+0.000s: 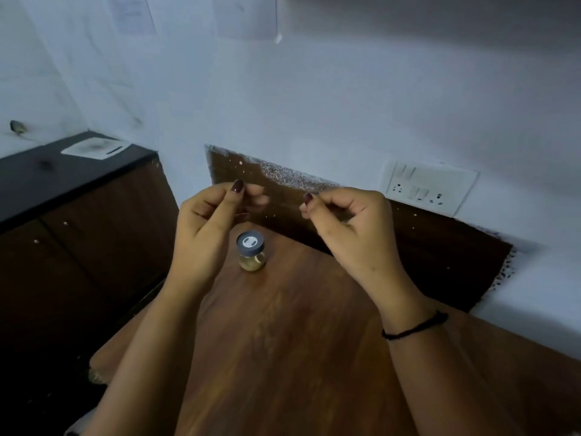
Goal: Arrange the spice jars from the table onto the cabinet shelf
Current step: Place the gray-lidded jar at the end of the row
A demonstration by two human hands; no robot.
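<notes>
At the far left the cabinet (103, 215) shows no jar on its dark top (63, 174) and no shelf is in view, so what is already stowed cannot be told. The left hand (207, 225) hovers curled and empty over the table (298, 341), where one jar (252, 256) stands upright, grey lid (250, 243) on, pale powder (253, 264) low inside. The right hand (352, 231), apart from the left, is curled and empty too; this jar, I judge, is left to move.

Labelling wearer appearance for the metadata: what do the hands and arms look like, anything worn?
No sleeves in view; both arms are uncovered. The left hand and right hand have dark maroon nail polish. A thin black thread band circles the right wrist. No rings or watch visible.
</notes>
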